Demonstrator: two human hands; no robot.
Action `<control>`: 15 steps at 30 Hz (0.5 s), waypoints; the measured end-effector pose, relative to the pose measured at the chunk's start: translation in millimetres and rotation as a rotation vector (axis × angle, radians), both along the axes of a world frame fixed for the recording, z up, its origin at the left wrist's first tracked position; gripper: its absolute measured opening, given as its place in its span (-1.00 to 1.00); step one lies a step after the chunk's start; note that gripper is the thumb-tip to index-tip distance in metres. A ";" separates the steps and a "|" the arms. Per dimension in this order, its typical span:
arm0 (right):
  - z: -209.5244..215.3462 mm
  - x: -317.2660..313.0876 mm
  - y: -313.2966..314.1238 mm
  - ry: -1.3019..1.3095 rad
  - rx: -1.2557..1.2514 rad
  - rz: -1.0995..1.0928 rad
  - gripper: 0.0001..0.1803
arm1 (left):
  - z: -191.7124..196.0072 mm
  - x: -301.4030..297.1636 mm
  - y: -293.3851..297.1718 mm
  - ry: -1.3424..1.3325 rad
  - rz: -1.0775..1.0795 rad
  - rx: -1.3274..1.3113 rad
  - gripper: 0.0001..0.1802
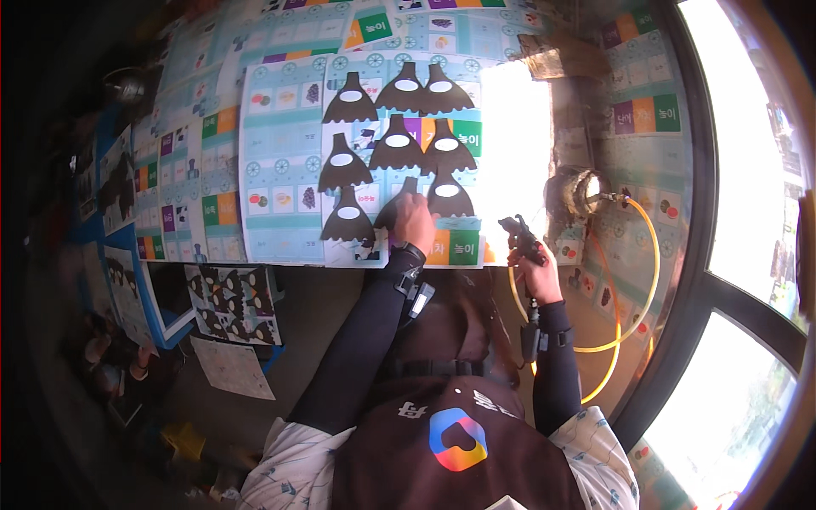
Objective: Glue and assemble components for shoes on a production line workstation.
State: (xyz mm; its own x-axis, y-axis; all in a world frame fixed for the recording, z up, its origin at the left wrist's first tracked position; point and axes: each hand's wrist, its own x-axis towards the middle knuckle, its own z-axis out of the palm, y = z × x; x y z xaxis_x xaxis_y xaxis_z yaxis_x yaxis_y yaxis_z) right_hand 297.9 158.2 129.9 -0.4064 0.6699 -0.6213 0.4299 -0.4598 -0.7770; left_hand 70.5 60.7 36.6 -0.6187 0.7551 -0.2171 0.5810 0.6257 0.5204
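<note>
Black dress-shaped pieces, each with a white oval, lie in rows on a printed sheet (280, 229) on the table. My left hand (414, 224) is at the front row, with its fingers closed on one dark piece (408, 189), partly hidden under the hand. To its left lies another dress-shaped piece (348, 223); to its right is a similar piece (451, 202). My right hand (539, 274), off the table's front right corner, grips a dark spray gun (525, 241). A yellow hose (653, 255) loops near that hand.
A metal pot (581, 189) with a hose fitting stands right of the table. Printed sheets cover the table and right wall. At left, a rack (166, 327) carries sheets with dark pieces (234, 303). A bright window (739, 161) lies far right.
</note>
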 end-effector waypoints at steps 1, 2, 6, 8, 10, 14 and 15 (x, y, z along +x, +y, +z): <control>0.1 2.9 0.7 -0.056 0.022 0.014 -0.64 | -3.0 1.3 -0.9 -0.036 -0.012 0.026 -0.60; -0.5 3.8 0.6 -0.060 0.026 0.028 -0.65 | -5.5 1.6 -2.7 -0.124 0.008 0.026 -0.59; -5.7 1.8 -4.6 0.041 -0.032 0.028 -0.65 | -19.9 6.4 -22.1 -0.175 -0.080 -0.059 -0.54; -22.9 12.5 -8.2 0.065 -0.015 0.025 -0.64 | -12.0 17.3 -18.6 -0.206 -0.099 -0.132 -0.52; -33.9 23.1 -8.6 0.009 0.017 0.056 -0.58 | 3.8 26.7 -14.6 -0.212 -0.156 -0.166 -0.52; -84.0 32.9 -9.0 -0.148 0.398 0.271 -0.42 | -19.4 29.3 -28.3 0.077 -0.198 -0.103 -0.62; -87.7 42.8 -3.2 -0.248 0.482 0.315 -0.34 | -8.8 32.9 -23.0 0.109 -0.208 -0.086 -0.64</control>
